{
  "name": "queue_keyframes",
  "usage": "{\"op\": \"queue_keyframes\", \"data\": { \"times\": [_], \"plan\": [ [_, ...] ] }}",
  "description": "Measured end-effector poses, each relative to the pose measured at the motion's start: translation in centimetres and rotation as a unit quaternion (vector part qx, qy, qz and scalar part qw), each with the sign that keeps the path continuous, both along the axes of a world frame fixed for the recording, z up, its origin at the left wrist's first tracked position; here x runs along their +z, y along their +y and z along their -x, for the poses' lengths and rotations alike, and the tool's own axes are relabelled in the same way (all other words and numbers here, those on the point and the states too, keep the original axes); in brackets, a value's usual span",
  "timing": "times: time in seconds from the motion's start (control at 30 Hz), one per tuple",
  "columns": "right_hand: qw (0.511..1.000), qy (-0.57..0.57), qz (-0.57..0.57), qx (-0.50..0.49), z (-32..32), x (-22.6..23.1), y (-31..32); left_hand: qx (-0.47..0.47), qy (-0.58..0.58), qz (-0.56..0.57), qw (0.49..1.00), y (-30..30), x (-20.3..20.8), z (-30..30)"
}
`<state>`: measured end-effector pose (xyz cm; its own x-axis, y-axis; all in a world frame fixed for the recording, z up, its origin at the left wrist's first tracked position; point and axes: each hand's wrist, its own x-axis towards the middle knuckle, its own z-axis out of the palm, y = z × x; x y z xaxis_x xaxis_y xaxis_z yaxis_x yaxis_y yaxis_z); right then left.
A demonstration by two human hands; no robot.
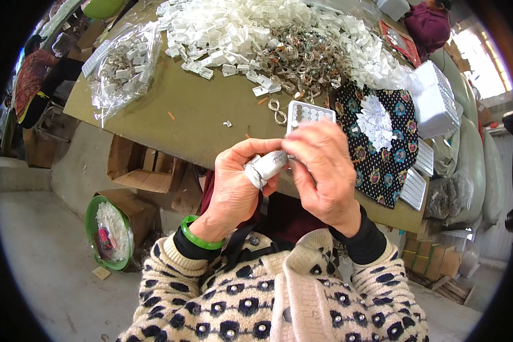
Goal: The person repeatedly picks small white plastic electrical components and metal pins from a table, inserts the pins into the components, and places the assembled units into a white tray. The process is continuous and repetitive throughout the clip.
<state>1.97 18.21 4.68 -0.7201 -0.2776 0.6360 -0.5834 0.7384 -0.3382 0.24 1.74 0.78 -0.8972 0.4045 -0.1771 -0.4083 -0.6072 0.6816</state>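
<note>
At the near edge of the olive-green table (pixel 205 125), your left hand (pixel 235 178) curls, its fingers pinching a small, rounded, white-and-grey piece (pixel 268 167) with dark cord. Your right hand (pixel 326 171) arches beside the piece's tip; blur hides whether those fingers grip. A clear plastic bag (pixel 99 98) holds whitish pieces; a round green basin (pixel 90 223), white material.

Small white, rounded piece (pixel 269 165) with a greyish end and thin dark cord (pixel 260 180), held tilted in the left hand (pixel 236 179).
</note>
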Motion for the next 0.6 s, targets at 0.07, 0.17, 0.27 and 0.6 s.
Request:
{"op": "queue_keyframes", "data": {
  "times": [0.07,0.17,0.27,0.6],
  "plan": [
    [1.0,-0.019,0.022,0.004,-0.1,-0.2,0.1,0.001,0.026,0.02,0.999,0.0,0.0,-0.2],
    [0.998,-0.039,0.047,0.017,-0.1,-0.8,0.2,0.021,0.058,0.059,0.996,0.0,0.1,-0.4],
    [0.994,-0.056,0.097,0.013,-0.5,-1.3,0.0,0.047,0.119,0.13,0.983,0.1,0.1,-0.5],
    [0.873,-0.308,0.379,-0.004,-2.2,-1.8,-0.4,-0.025,0.033,0.003,0.999,-0.4,-0.6,-0.5]
  ]
}}
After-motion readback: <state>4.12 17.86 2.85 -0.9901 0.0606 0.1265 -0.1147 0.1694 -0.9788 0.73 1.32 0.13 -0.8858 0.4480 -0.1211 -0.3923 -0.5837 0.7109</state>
